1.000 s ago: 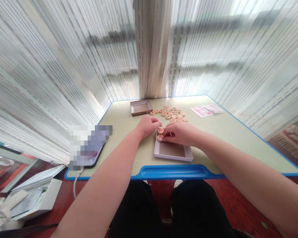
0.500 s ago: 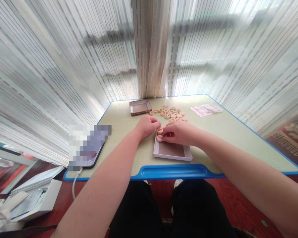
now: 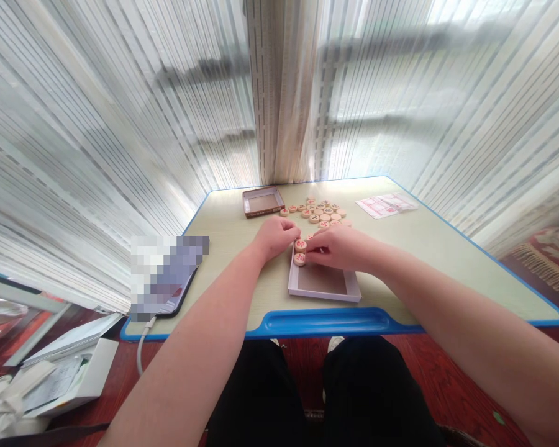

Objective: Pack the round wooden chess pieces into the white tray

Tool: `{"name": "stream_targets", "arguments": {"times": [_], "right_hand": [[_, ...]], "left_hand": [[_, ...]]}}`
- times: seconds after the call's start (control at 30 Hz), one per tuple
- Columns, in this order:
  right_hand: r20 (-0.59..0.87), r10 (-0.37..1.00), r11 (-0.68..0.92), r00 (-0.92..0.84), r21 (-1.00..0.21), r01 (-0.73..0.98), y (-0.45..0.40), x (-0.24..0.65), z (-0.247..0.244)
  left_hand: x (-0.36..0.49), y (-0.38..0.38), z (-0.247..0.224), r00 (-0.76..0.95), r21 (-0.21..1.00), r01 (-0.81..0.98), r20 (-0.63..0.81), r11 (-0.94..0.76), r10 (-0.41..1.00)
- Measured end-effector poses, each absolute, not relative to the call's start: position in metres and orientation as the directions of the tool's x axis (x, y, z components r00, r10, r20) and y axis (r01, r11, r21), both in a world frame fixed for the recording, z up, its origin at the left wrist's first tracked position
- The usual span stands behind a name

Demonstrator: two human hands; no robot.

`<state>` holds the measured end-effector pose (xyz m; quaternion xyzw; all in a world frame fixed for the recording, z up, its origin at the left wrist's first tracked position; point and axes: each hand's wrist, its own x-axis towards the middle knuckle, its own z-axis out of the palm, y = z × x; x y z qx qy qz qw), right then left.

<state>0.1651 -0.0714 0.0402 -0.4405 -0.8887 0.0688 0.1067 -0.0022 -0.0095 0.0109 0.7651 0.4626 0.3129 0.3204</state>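
Head view, left hand (image 3: 276, 236): your fingertips are together near the tray (image 3: 325, 296).
Right hand (image 3: 339, 247): your fingertips meet a red-marked piece (image 3: 299, 259); grip unclear.

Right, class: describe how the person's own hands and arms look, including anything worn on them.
The left hand and right hand are bare and ungloved, with no ring visible. The left forearm and right forearm show no sleeve, watch or bracelet.
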Motion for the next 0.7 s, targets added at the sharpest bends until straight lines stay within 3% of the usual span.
{"name": "stream_targets", "arguments": {"times": [0.37, 0.7], "right_hand": [[0.057, 0.854, 0.519, -0.516, -0.031, 0.854, -0.0731, 0.165, 0.0431], [0.066, 0.85, 0.527, -0.523, -0.059, 0.848, -0.0721, 0.1647, 0.043]], "left_hand": [[-0.0019, -0.0086, 0.0099, 0.359, 0.774, 0.516, 0.193, -0.367, 0.913], [-0.0022, -0.0077, 0.0085, 0.376, 0.77, 0.52, 0.181, -0.369, 0.909]]}}
